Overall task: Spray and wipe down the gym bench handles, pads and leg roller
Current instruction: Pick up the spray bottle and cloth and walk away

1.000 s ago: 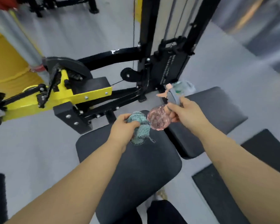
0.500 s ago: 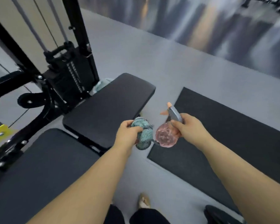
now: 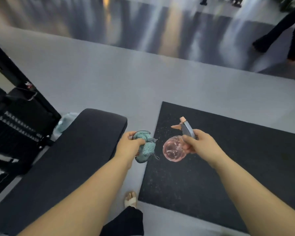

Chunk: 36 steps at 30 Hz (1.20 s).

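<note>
**A:** Where are the hands?

**B:** Apart, side by side in the air. The left hand (image 3: 128, 145) is curled round a bunched teal cloth (image 3: 146, 147) with a dark checked edge, over the right edge of the black bench pad (image 3: 85, 138). The right hand (image 3: 201, 145) grips the neck of a round, clear pink spray bottle (image 3: 174, 150), just under its grey head with peach-coloured parts.

**A:** Do cloth and bottle touch?

**B:** No. They are just beside each other with a narrow gap between. The bottle hangs over the left edge of a dark speckled floor mat (image 3: 228, 159).

**A:** And the bench?

**B:** The pad runs from the lower left toward the middle, and its rounded end lies just past the left hand. To its left stands a black frame upright (image 3: 12, 72) with a weight stack (image 3: 19, 126). A pale teal thing (image 3: 65, 121) lies on the grey floor (image 3: 109, 74) between the stack and the pad; I cannot tell what it is.

**A:** Any writing?

**B:** There is a small red-and-white sticker (image 3: 29, 84) on the upright, too small to read. Pale marks run down the weight stack, but they are blurred.

**A:** Anything else?

**B:** A sandalled foot (image 3: 130, 200) stands on the floor between pad and mat. At the top right are another person's dark-clad legs (image 3: 283, 31).
</note>
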### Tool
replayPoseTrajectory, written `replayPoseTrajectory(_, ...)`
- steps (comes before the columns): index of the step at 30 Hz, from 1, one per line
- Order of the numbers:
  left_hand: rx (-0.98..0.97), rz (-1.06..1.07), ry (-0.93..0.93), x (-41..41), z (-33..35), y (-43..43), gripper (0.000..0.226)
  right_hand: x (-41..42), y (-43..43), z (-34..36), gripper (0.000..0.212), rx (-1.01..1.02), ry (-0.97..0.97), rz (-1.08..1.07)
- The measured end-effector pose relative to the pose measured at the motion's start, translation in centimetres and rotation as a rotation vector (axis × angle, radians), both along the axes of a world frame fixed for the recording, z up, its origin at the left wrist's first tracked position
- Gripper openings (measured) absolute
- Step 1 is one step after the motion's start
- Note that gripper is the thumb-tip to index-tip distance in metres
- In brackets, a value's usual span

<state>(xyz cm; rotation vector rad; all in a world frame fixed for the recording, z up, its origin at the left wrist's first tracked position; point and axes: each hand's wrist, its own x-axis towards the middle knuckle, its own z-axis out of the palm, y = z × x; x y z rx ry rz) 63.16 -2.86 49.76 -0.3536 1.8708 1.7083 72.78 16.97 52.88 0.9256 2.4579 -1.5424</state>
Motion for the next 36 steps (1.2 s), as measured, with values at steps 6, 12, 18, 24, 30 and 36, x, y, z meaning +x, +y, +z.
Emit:
replayPoseTrajectory(6, 0.030, -0.053, -0.018, -12.3, 0.5, 7.7, 0.030, -8.8, 7.3, 1.0, 0.015, 0.018, -0.028, -0.070)
replayPoseTrajectory(12, 0.058, -0.024, -0.056, -22.3, -0.3, 14.9, 0.029, -20.8, 15.1, 0.1, 0.011, 0.004, -0.057, 0.009)
replayPoseTrajectory(18, 0.028, 0.252, -0.113, -30.9, -1.5, 19.0, 0.029, -34.7, 20.8, -1.2, 0.007, 0.013, -0.104, 0.306)
replayPoseTrajectory(24, 0.010, 0.530, -0.136, -36.7, -1.3, 18.6, 0.026, -48.7, 20.4, 0.2, 0.010, 0.109, -0.112, 0.652)
replayPoseTrajectory(30, -0.066, 0.797, -0.175, -41.5, -3.9, 13.8, 0.030, -60.6, 14.8, -1.7, 0.021, 0.062, -0.159, 0.953)
replayPoseTrajectory(36, -0.046, 0.997, -0.224, -47.8, -6.5, 9.1, 0.026, -71.1, 7.1, -4.0, 0.010, 0.167, -0.169, 1.233)
